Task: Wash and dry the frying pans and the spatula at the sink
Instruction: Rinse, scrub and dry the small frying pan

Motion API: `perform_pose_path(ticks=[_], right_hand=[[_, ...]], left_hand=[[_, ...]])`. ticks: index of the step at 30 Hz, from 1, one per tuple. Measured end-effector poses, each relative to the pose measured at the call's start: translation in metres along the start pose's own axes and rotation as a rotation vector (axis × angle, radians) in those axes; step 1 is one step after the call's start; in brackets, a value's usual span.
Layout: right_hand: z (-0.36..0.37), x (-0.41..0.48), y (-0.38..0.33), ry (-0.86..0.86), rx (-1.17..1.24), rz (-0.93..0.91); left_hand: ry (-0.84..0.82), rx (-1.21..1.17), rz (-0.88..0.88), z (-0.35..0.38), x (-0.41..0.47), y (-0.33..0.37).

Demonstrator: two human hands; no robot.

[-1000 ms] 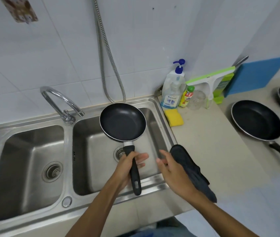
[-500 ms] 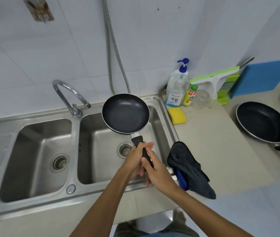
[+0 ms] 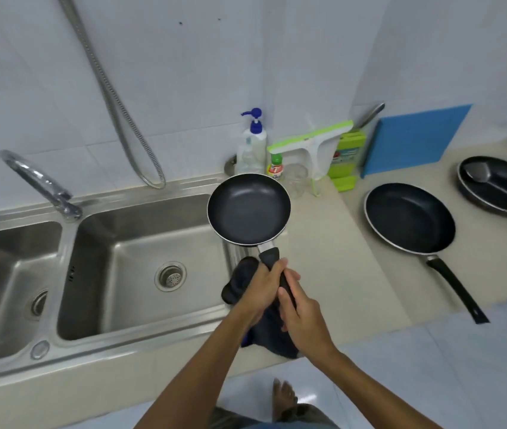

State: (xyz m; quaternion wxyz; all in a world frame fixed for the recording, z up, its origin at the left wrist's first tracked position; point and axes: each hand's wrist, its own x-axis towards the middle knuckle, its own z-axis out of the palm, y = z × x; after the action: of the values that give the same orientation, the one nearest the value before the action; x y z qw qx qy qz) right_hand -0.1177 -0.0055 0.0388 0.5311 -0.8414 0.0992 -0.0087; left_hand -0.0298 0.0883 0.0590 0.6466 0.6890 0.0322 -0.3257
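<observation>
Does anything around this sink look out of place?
The handle of the big frying pan sticks out past the front edge of the counter, where it might get bumped. Nothing looks spilled or broken.

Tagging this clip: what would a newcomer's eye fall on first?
A small black frying pan, its handle gripped by the left hand and right hand, held above the right edge of the stainless steel double sink. A larger black frying pan lies on the beige counter further right.

Bright even light; faucet (image 3: 40, 184) blurred; wide-angle edge distortion.
</observation>
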Motion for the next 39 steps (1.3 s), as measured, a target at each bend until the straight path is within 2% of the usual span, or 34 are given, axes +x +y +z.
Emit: perform_pose_path(ticks=[5, 12, 21, 39], right_hand=[[-0.044, -0.016, 0.041, 0.089, 0.040, 0.074], [-0.069, -0.017, 0.069, 0.149, 0.082, 0.144], [-0.068, -0.011, 0.085, 0.164, 0.082, 0.147], [-0.069, -0.004, 0.113, 0.134, 0.042, 0.191]], left_hand=[[-0.125, 0.088, 0.037, 0.062, 0.019, -0.009], [-0.159, 0.080, -0.022, 0.104, 0.047, -0.026], [-0.091, 0.114, -0.048, 0.109, 0.073, -0.050], [-0.079, 0.110, -0.068, 0.117, 0.081, -0.058]])
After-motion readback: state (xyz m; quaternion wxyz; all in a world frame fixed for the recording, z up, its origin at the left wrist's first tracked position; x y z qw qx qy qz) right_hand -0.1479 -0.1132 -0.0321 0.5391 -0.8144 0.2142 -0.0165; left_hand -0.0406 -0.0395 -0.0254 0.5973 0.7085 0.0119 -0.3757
